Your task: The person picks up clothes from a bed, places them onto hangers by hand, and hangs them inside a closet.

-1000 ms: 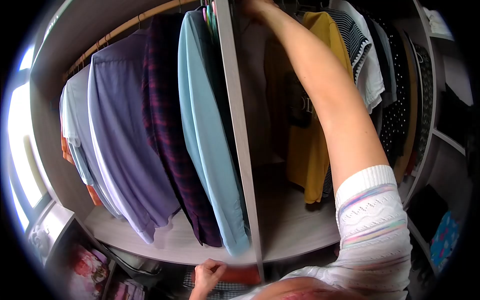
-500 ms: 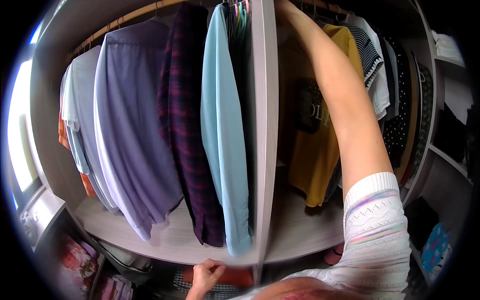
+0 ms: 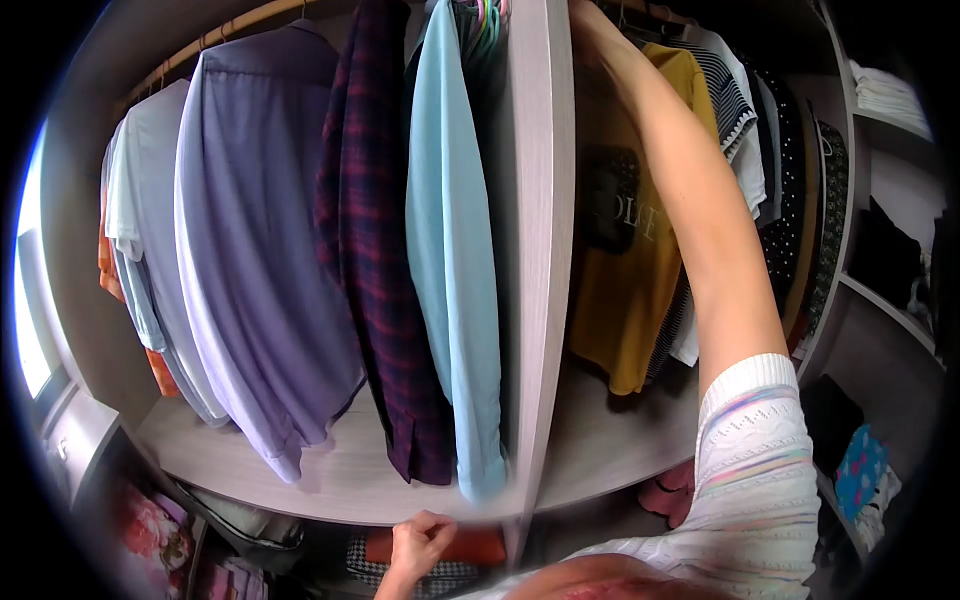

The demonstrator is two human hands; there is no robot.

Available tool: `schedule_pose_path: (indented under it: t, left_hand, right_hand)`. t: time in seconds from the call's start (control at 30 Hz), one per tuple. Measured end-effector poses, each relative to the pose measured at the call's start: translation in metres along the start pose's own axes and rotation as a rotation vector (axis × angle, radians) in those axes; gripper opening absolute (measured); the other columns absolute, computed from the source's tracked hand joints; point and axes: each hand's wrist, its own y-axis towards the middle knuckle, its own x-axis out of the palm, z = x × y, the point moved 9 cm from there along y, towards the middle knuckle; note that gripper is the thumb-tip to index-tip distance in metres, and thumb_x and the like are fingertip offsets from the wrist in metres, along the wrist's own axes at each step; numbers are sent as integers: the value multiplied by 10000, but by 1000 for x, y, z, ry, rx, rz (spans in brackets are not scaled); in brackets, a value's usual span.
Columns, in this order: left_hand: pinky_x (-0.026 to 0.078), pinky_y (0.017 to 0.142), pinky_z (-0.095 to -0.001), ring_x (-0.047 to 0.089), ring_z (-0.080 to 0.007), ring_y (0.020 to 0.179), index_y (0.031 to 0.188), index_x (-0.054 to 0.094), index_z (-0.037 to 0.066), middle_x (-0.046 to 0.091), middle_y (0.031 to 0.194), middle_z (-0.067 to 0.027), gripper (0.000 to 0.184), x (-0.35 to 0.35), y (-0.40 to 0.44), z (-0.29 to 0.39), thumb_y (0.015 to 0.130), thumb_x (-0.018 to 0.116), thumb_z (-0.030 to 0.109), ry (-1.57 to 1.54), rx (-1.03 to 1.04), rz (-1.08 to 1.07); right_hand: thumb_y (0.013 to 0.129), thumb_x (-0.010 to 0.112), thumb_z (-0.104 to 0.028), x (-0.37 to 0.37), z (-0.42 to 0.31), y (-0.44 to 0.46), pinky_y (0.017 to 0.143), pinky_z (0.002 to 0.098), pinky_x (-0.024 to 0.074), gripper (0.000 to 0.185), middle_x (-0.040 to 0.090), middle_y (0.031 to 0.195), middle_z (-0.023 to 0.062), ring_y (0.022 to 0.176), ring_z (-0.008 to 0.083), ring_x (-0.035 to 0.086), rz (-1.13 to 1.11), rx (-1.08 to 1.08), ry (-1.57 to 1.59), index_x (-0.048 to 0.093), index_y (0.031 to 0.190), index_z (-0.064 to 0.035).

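My left hand [image 3: 422, 545] is curled closed low in the middle, just in front of the shelf's front edge; nothing shows in its fingers. My right arm stretches up into the right-hand compartment, and my right hand [image 3: 592, 25] is cut off at the top edge, near the hanging rail, with its fingers hidden. Beside that arm hangs a mustard shirt [image 3: 628, 315] with a dark print and pale letters. Left of the divider [image 3: 548, 270] hang a light blue garment [image 3: 455, 250], a dark plaid shirt [image 3: 370, 230] and a lavender shirt [image 3: 265, 220].
A wooden rail [image 3: 225, 30] carries the left-hand clothes. Striped and dotted clothes [image 3: 790, 200] hang at the right. Below the wardrobe floor [image 3: 240, 470] lie folded red cloth [image 3: 475, 547] and checked cloth [image 3: 365, 572]. Side shelves hold white folded cloth [image 3: 890, 90] and a blue patterned item [image 3: 862, 470].
The view has shifted slightly, so the divider sits further right. My right arm stays raised, and my left hand stays closed near the same spot. More of the mustard shirt's lettering shows.
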Motion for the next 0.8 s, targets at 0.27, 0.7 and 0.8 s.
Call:
schedule_pose_path:
  t: [0.27, 0.7, 0.8]
  left_hand:
    - [445, 548, -242, 538, -115, 543, 773, 649, 22, 602, 684, -74, 88, 3, -9, 6, 707, 639, 80, -86, 99, -110]
    - [464, 576, -263, 584, -154, 590, 794, 659, 47, 616, 726, -79, 99, 74, -70, -20, 720, 637, 108, -17, -1, -567]
    - [455, 566, -268, 573, -149, 584, 817, 657, 32, 602, 720, -86, 121, 99, -82, -17, 731, 627, 111, -5, 0, -626]
  right_hand:
    - [851, 504, -306, -24, 24, -90, 419, 240, 392, 311, 575, 772, 48, 601, 121, 555, 145, -143, 9, 560, 970, -24]
    - [882, 510, -186, 29, 267, -550, 473, 193, 432, 193, 605, 808, 38, 609, 80, 559, -212, 991, 141, 573, 990, -39]
    - [872, 526, -200, 30, 285, -645, 472, 202, 431, 198, 604, 808, 39, 608, 91, 561, -146, 1174, 254, 578, 987, -47]
